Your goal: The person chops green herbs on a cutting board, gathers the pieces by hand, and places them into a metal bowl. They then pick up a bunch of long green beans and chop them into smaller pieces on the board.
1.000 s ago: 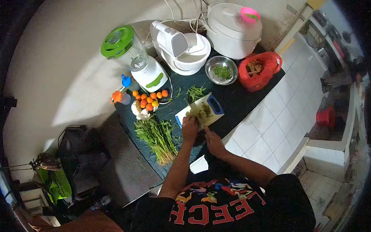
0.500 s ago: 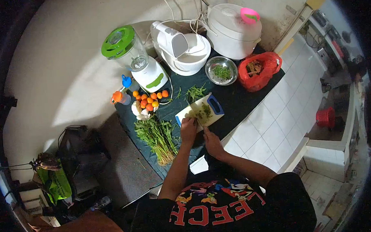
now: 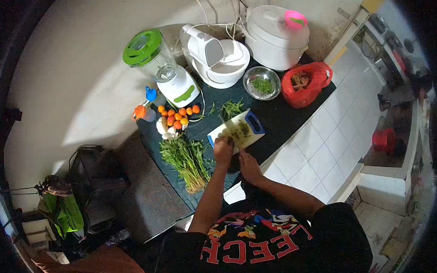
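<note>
A white cutting board [image 3: 247, 141] with blue ends lies tilted on the dark tablecloth, with chopped greens [image 3: 241, 131] on it. At the board's near left part, my left hand [image 3: 223, 150] is closed, fingers curled over a small bunch of leafy greens that is mostly hidden. My right hand [image 3: 250, 167] is closed at the board's near edge around a knife, whose thin blade barely shows between the hands. Loose green leaves [image 3: 232, 108] lie just beyond the board. To the left of my left hand rests a large bunch of leafy greens [image 3: 185, 161] with its stems towards me.
Orange tomatoes [image 3: 178, 116] and white garlic bulbs [image 3: 169, 131] sit at the left. Behind stand a blender [image 3: 178, 87], a stand mixer [image 3: 207, 49] and a white rice cooker [image 3: 275, 43]. A metal bowl [image 3: 251, 87] holds chopped greens beside a red plastic bag [image 3: 294, 96].
Both hands stay at the board with almost no movement. The whole view has shifted very slightly.
</note>
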Demonstrator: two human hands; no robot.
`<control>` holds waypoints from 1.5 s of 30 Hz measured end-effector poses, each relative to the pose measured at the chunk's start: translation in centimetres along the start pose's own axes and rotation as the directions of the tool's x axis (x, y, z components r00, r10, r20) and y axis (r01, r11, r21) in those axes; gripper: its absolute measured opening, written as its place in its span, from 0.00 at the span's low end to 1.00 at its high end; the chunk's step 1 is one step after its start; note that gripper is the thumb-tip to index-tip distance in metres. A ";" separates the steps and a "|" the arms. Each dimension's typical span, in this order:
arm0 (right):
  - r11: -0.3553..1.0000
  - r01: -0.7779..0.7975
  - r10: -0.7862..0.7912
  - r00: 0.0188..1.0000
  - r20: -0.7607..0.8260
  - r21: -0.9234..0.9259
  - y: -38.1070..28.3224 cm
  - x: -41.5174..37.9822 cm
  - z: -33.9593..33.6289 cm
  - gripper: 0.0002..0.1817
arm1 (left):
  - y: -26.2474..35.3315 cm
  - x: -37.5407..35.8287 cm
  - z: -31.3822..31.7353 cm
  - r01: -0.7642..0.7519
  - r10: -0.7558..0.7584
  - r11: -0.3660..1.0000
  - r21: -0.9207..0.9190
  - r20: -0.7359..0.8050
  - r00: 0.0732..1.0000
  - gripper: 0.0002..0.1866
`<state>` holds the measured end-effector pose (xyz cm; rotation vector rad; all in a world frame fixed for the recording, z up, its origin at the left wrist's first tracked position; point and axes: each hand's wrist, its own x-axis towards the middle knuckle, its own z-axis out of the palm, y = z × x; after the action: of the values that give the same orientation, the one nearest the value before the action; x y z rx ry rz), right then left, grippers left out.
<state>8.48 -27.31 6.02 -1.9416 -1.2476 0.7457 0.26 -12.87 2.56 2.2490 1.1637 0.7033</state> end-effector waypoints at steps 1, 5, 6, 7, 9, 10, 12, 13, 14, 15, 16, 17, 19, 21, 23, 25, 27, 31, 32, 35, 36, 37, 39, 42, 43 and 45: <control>0.999 -0.046 0.046 0.999 0.015 -0.017 0.3 -0.4 0.1 0.28 | 0.1 -0.1 0.1 0.021 -0.021 0.999 0.048 -0.002 1.000 0.10; 0.996 -0.059 0.062 0.997 0.038 -0.074 1.0 -0.2 0.7 0.28 | -0.6 -0.3 0.5 0.004 -0.003 0.996 0.084 -0.009 1.000 0.10; 0.996 -0.055 0.058 0.998 0.038 -0.073 1.1 0.6 1.0 0.28 | -1.1 -0.4 0.9 0.003 -0.003 0.996 0.085 -0.009 1.000 0.10; 0.996 -0.053 0.056 0.998 0.038 -0.072 1.3 1.3 1.2 0.28 | -1.7 -0.5 1.4 -0.001 0.003 0.998 0.068 -0.024 1.000 0.10; 0.997 0.030 -0.030 1.000 0.011 -0.070 1.9 2.9 1.3 0.28 | -1.6 -0.6 1.5 -0.007 0.009 0.999 0.050 -0.039 0.999 0.09; 0.991 0.114 -0.116 0.993 -0.017 -0.070 2.1 3.2 1.4 0.28 | -0.7 -0.5 0.8 0.014 -0.011 0.999 0.048 -0.064 0.998 0.09; 0.994 0.105 -0.106 0.993 -0.049 -0.017 2.3 2.8 1.5 0.26 | -0.1 -0.3 0.0 0.035 -0.031 0.998 0.047 -0.091 0.995 0.08; 0.995 0.096 -0.093 0.993 -0.079 0.034 2.2 2.4 1.5 0.25 | -0.4 -0.3 0.0 0.019 -0.017 0.999 0.037 -0.057 0.998 0.08; 0.995 0.095 -0.092 0.993 -0.079 0.034 2.2 1.8 1.5 0.25 | -0.5 -0.3 0.0 0.002 -0.002 1.000 0.025 -0.024 1.000 0.07; 0.998 0.065 -0.065 0.997 -0.043 0.007 1.9 0.9 1.1 0.25 | -0.5 -0.2 -0.1 0.003 -0.002 1.000 0.022 -0.025 1.000 0.07; 0.999 0.036 -0.036 0.999 -0.007 -0.021 1.7 0.5 0.7 0.25 | -0.5 -0.1 -0.3 -0.022 0.022 1.000 0.017 -0.002 1.000 0.07; 0.999 0.036 -0.036 0.999 -0.007 -0.023 1.4 0.4 0.5 0.25 | -0.5 -0.1 -0.4 -0.047 0.046 0.999 0.012 0.022 0.999 0.07; 0.995 0.044 -0.041 0.998 0.037 -0.087 1.7 0.4 0.6 0.28 | -0.6 -0.1 -0.3 -0.073 0.072 0.997 0.024 0.009 0.997 0.07; 0.997 0.020 -0.017 0.999 0.042 -0.075 1.9 1.0 1.2 0.28 | -0.6 -0.4 -0.5 -0.098 0.098 0.994 0.040 -0.003 0.995 0.07; 0.998 -0.003 0.006 0.999 0.045 -0.065 2.2 2.0 1.6 0.28 | -0.3 -0.7 -0.7 -0.117 0.117 0.993 -0.021 -0.028 0.993 0.07; 0.995 0.090 -0.091 0.996 -0.022 -0.036 2.1 2.8 1.4 0.28 | 0.0 -0.8 -0.9 -0.137 0.138 0.990 0.005 -0.027 0.990 0.06; 0.996 0.084 -0.083 0.995 -0.063 0.009 1.2 2.4 0.6 0.25 | -0.1 -0.8 -1.0 -0.154 0.155 0.987 0.035 -0.023 0.988 0.06; 0.995 0.043 -0.039 0.998 -0.052 0.088 -0.3 0.6 -1.1 0.23 | -0.3 -1.0 -0.1 -0.106 0.109 0.992 0.061 -0.045 0.993 0.06; 0.995 0.042 -0.038 0.998 -0.052 0.086 -0.5 0.2 -1.1 0.23 | -0.2 -1.0 0.0 -0.110 0.116 0.991 0.077 -0.083 0.990 0.06; 0.994 0.070 -0.064 0.995 -0.076 0.079 0.1 -0.3 -0.2 0.23 | 0.3 -1.2 -0.3 -0.090 0.099 0.991 0.099 -0.086 0.991 0.05; 0.998 -0.012 0.014 1.000 -0.025 0.065 0.2 -0.2 0.2 0.23 | 0.5 -1.2 -0.3 -0.092 0.100 0.991 0.098 -0.085 0.991 0.05; 0.994 -0.094 0.093 0.995 0.027 0.048 0.3 -0.1 0.4 0.23 | 0.6 -1.1 -0.4 -0.084 0.094 0.990 0.113 -0.087 0.992 0.06; 0.999 -0.037 0.036 0.999 0.006 0.032 0.9 0.5 1.0 0.25 | 0.8 -1.1 -0.6 -0.075 0.086 0.989 0.127 -0.088 0.992 0.06; 0.999 0.050 -0.050 0.999 -0.015 0.004 2.1 2.1 1.3 0.28 | 0.6 -0.9 -0.6 -0.088 0.096 0.978 0.188 -0.035 0.995 0.07; 0.997 0.081 -0.081 0.997 -0.015 -0.007 2.2 2.5 1.2 0.28 | 0.4 -0.6 -0.4 -0.116 0.131 0.975 0.190 -0.069 0.989 0.07; 0.988 0.153 -0.155 0.984 -0.092 -0.026 2.2 2.6 1.0 0.28 | 0.0 -0.2 -0.2 -0.143 0.166 0.971 0.193 -0.105 0.981 0.07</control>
<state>9.82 -25.31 3.40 -1.8482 -1.3340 0.5597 0.07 -13.05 2.67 2.5044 1.1606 0.8331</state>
